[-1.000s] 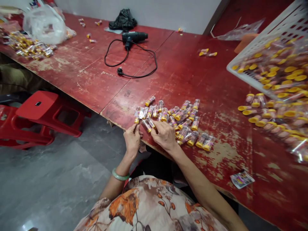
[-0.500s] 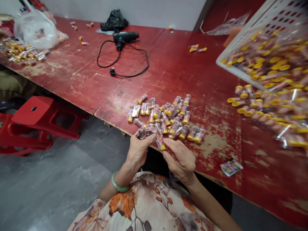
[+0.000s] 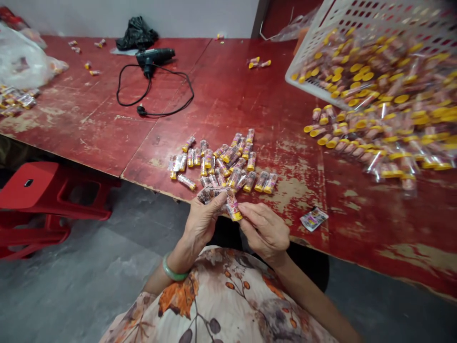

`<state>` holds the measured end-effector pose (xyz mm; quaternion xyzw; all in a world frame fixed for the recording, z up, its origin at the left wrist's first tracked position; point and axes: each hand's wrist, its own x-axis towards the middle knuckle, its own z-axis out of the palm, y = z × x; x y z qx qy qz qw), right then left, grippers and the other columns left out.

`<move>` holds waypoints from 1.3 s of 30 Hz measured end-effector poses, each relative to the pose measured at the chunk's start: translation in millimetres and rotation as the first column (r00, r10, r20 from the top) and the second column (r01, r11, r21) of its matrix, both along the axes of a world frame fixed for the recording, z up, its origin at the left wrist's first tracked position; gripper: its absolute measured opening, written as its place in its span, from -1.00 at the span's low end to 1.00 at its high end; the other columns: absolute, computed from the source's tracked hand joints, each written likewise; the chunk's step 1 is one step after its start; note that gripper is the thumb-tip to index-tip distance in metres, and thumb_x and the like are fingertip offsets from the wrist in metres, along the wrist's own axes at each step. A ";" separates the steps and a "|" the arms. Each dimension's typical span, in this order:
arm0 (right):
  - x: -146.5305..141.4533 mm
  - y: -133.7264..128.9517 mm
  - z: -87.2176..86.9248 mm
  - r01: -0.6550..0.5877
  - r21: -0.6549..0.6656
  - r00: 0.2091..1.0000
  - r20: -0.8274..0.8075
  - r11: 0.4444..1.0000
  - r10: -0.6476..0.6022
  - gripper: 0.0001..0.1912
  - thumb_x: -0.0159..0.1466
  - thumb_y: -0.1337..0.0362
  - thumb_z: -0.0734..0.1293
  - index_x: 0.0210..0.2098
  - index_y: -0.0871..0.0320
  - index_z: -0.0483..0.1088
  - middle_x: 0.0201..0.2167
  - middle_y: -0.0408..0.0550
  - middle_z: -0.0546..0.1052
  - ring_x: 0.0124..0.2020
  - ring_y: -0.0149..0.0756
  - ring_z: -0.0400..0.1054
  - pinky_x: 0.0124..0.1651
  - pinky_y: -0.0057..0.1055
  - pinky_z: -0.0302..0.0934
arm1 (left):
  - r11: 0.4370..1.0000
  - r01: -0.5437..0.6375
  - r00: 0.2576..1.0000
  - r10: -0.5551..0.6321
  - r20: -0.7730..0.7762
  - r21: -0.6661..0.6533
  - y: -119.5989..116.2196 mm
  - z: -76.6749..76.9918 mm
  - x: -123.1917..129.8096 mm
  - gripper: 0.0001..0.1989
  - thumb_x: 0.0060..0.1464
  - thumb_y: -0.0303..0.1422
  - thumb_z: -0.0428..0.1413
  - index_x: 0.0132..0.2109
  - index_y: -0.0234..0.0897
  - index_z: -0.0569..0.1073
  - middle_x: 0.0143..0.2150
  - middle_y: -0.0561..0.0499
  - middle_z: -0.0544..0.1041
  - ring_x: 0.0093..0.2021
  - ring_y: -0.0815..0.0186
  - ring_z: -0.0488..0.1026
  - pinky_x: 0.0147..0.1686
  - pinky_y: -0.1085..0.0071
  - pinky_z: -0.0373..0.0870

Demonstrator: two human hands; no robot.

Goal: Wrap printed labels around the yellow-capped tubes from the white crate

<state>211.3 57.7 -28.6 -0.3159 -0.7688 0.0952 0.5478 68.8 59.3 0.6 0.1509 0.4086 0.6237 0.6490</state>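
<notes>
Since the left hand (image 3: 202, 226) clamps a printed strip (image 3: 210, 194) and the right hand (image 3: 266, 231), fingers together, pinches a yellow-capped tube (image 3: 233, 208) over the near edge of the worktop (image 3: 285, 119), we judge a loose grip could drop them to the floor (image 3: 107, 271).

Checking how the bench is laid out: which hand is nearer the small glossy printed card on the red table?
Right hand: nearer, left of the small glossy printed card. Left hand sits farther left, past the right hand.
</notes>
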 end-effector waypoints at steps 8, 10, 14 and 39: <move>0.2 -6.4 6.2 0.079 0.096 0.997 0.011 0.992 -0.081 -0.57 0.14 0.59 0.35 -0.02 0.20 0.42 -0.26 0.10 0.58 -0.26 -0.22 0.50 -0.21 -0.26 0.41 | 1.000 -0.013 1.000 0.013 -0.007 0.005 -1.6 4.2 10.5 -0.80 -0.19 -0.39 0.36 -0.34 -0.33 0.58 -0.41 0.04 0.59 -0.47 0.46 0.45 -0.40 0.54 0.41; 0.1 -8.9 6.1 0.104 0.119 0.994 0.030 0.987 -0.109 -0.60 0.14 0.58 0.34 -0.04 0.21 0.43 -0.28 0.11 0.58 -0.28 -0.23 0.50 -0.21 -0.27 0.42 | 1.000 -0.012 1.000 0.012 -0.009 -0.001 -2.8 4.5 11.2 -0.78 -0.21 -0.39 0.37 -0.34 -0.34 0.58 -0.40 0.03 0.60 -0.46 0.45 0.46 -0.40 0.53 0.42; -0.2 -12.0 2.3 0.156 0.145 0.985 0.056 0.977 -0.165 -0.62 0.15 0.56 0.35 -0.05 0.21 0.43 -0.30 0.11 0.59 -0.30 -0.22 0.51 -0.24 -0.28 0.43 | 1.000 -0.019 1.000 0.019 -0.002 -0.011 -4.9 4.3 11.3 -0.76 -0.25 -0.41 0.38 -0.34 -0.35 0.58 -0.40 0.03 0.60 -0.45 0.44 0.47 -0.40 0.53 0.42; -3.9 2.8 -7.3 0.142 0.122 0.985 0.079 0.982 -0.153 -0.63 0.18 0.57 0.29 -0.03 0.25 0.38 -0.29 0.10 0.56 -0.28 -0.25 0.48 -0.20 -0.32 0.39 | 0.997 -0.042 0.993 0.035 -0.116 -0.057 5.7 2.8 15.9 -0.72 -0.26 -0.38 0.38 -0.30 -0.33 0.58 -0.35 0.01 0.61 -0.38 0.40 0.49 -0.28 0.49 0.40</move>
